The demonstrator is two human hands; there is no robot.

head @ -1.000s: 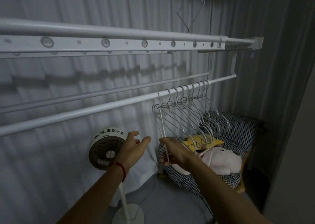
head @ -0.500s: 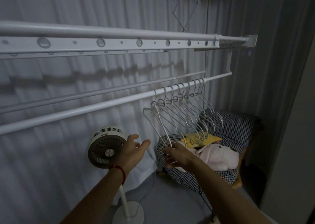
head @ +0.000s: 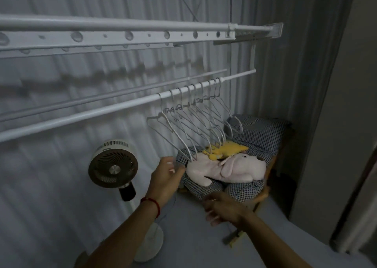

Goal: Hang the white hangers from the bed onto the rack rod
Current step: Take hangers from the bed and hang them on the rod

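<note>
Under the rod, my left hand reaches with fingers apart to steady the swinging hangers; my right hand hangs blurred, grip unreadable.

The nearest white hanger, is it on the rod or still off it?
On. The nearest hanger's hook sits over the rack rod, first in the row, and it hangs tilted.

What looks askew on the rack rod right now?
The leftmost hanger on the rod is swung sideways, out of line with the other hangers, its lower end beside the left hand. Nothing looks damaged.
</note>
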